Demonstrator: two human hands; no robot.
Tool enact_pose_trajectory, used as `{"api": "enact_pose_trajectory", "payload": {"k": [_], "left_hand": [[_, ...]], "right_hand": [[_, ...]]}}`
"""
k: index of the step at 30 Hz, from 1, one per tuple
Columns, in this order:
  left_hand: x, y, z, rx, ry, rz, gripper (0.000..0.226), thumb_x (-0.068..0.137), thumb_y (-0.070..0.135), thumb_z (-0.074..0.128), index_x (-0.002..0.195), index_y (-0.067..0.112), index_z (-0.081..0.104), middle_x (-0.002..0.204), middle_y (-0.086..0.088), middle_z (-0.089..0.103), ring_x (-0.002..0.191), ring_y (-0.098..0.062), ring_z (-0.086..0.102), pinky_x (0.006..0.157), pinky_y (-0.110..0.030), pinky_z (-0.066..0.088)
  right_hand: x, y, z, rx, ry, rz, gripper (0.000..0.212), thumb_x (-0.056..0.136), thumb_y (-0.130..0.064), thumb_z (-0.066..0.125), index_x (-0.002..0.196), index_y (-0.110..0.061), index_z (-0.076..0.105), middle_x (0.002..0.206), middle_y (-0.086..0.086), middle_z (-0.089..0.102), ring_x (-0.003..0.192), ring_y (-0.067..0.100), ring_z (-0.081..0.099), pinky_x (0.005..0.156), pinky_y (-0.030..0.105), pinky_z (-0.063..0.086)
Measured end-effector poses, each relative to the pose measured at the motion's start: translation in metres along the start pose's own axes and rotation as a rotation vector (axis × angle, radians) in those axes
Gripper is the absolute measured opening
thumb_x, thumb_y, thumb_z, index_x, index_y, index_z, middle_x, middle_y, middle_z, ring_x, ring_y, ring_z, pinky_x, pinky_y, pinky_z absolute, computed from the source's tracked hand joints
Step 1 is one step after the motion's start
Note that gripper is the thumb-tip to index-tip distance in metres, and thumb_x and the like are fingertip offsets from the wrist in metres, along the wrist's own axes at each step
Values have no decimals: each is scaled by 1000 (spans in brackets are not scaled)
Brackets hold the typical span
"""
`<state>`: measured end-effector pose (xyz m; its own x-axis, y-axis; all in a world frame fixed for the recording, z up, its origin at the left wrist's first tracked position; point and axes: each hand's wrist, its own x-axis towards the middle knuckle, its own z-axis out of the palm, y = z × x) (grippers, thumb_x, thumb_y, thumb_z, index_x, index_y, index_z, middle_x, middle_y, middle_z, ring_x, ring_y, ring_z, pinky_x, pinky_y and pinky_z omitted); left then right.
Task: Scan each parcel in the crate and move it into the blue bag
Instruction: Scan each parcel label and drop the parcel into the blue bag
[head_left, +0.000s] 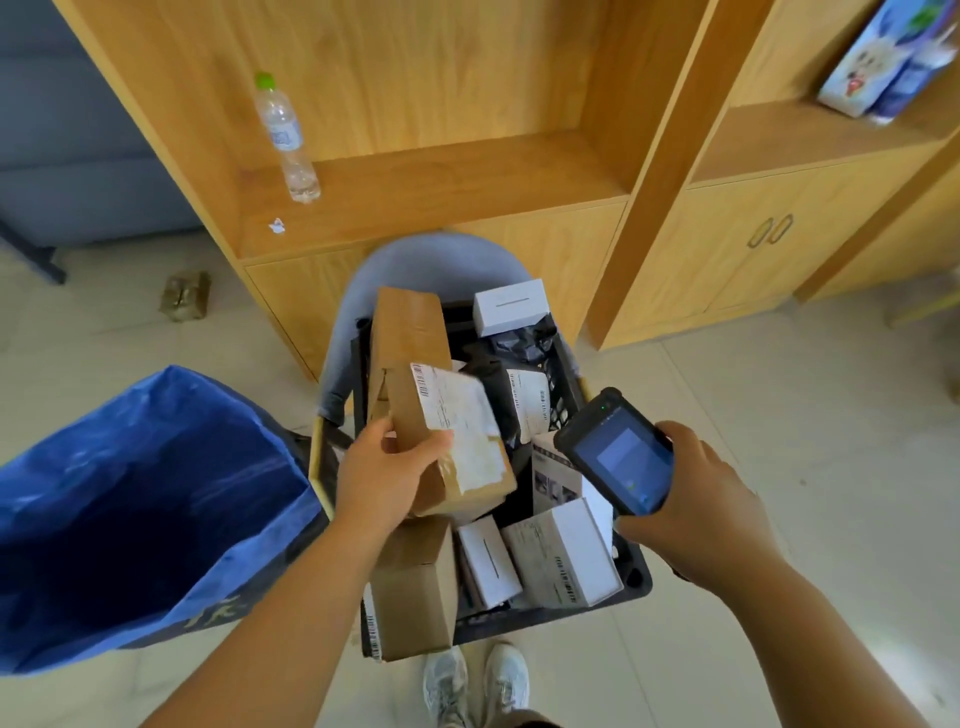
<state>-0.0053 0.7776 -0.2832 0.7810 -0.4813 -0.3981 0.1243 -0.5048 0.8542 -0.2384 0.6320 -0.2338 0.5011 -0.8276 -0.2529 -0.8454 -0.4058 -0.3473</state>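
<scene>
blue bag, tiled floor, wooden shelves (bottle)

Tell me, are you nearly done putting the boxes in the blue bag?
Not nearly. No parcel shows inside the blue bag yet. The left hand holds a brown box over the crate, while the right hand holds the scanner beside it. Several other boxes and a black pouch wait in the crate.

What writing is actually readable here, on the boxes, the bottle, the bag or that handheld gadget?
No text reads clearly.
Shipping label on the held brown parcel: barcode and print, too blurred.
Label on the nearest white box: too small.
Label on the water bottle: blurred.
Yellow print on the blue bag: unreadable.
Screen of the scanner: unreadable.
</scene>
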Motion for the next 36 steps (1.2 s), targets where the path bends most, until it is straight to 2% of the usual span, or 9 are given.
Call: {"api": "enact_pose_trajectory", "payload": {"k": [2, 6, 10, 14, 18, 20, 25, 31, 36], "left_hand": [[-3, -1, -8, -196, -38, -1, 33, 76, 31, 78, 104, 37, 61, 98, 13, 70, 90, -8, 67, 72, -25, 52], [-16, -9, -30, -283, -52, 127, 40, 80, 19, 74, 108, 44, 62, 106, 16, 71, 97, -4, 68, 67, -21, 57], [-31, -22, -60, -361, 21, 170, 43, 83, 13, 70, 112, 44, 62, 112, 12, 69, 104, -11, 67, 75, -34, 60], [-41, -34, -97, -361, 108, 188, 47, 84, 10, 69, 107, 51, 63, 113, 12, 68, 105, -12, 66, 76, -36, 59], [-43, -50, -140, -366, 176, 217, 48, 84, 7, 69, 108, 48, 64, 110, 10, 69, 103, -12, 67, 76, -38, 59], [-40, -61, -164, -359, 196, 219, 47, 84, 9, 70, 116, 41, 61, 111, 10, 69, 105, -12, 67, 78, -40, 58], [-27, -93, -224, -334, 188, 207, 51, 81, 8, 73, 116, 42, 60, 110, 11, 69, 100, -6, 67, 77, -34, 59], [-16, -126, -282, -297, 146, 184, 54, 78, 7, 74, 110, 47, 59, 106, 17, 69, 95, 0, 67, 76, -30, 56], [-14, -142, -309, -271, 140, 148, 54, 76, 10, 76, 111, 47, 58, 104, 22, 69, 91, 2, 67, 80, -35, 55]], "right_hand": [[4, -6, 3, 7, -4, -41, 90, 56, -40, 75, 128, -31, 24, 102, -6, 45, 84, 20, 50, 65, 43, 54], [17, -21, 11, 28, -17, -127, 91, 56, -42, 76, 130, -28, 25, 110, -4, 49, 90, 20, 50, 74, 40, 50], [22, -44, 18, 62, -34, -199, 91, 58, -41, 78, 130, -27, 25, 113, -2, 48, 91, 22, 50, 74, 40, 49], [15, -74, 23, 65, -32, -246, 93, 56, -37, 80, 130, -27, 24, 112, -1, 47, 90, 24, 51, 71, 42, 52], [-2, -111, 29, -15, -15, -317, 93, 52, -40, 81, 124, -28, 24, 109, -1, 50, 89, 21, 50, 73, 38, 48], [-12, -132, 34, -76, -13, -338, 95, 50, -44, 81, 125, -27, 24, 110, -2, 51, 91, 22, 51, 74, 38, 48], [-41, -190, 52, -223, -14, -358, 93, 49, -49, 79, 121, -31, 23, 97, -6, 44, 81, 15, 44, 65, 32, 43], [-80, -254, 80, -293, -61, -358, 84, 53, -52, 79, 116, -32, 27, 99, -8, 45, 87, 15, 48, 74, 36, 50], [-100, -281, 91, -345, -78, -356, 82, 55, -47, 77, 114, -32, 22, 93, -7, 39, 84, 16, 44, 74, 37, 48]]}}
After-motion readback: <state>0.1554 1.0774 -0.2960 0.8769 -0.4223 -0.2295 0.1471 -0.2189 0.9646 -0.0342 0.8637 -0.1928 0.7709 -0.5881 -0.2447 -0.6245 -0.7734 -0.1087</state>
